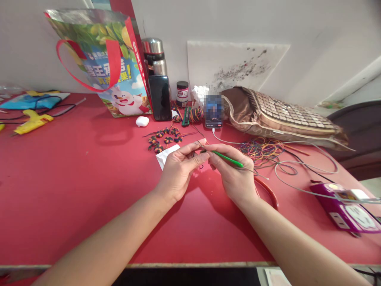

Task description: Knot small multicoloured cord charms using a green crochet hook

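Note:
Above the red table (89, 206), my right hand (236, 174) is closed around a green-handled crochet hook (228, 157), its tip pointing at my left fingers. My left hand (178, 171) pinches a dark piece of yarn work (201, 152), mostly hidden by the fingers. The fingertips of both hands nearly meet there. A white paper (166, 156) lies partly behind my left hand. Beyond it several small round crocheted pieces (168, 140) in orange and black are spread out. Loose multicoloured yarn (262, 151) is tangled to the right of my right hand.
At the back stand a shopping bag (127, 85), a steel flask (154, 51), a black phone (160, 97), a jar (182, 93) and a lit phone (213, 113). A yarn ball (196, 114) sits between them. Rightward are a sequined bag (291, 115), cables and a purple box (342, 208); leftward, a yellow glue gun (32, 122).

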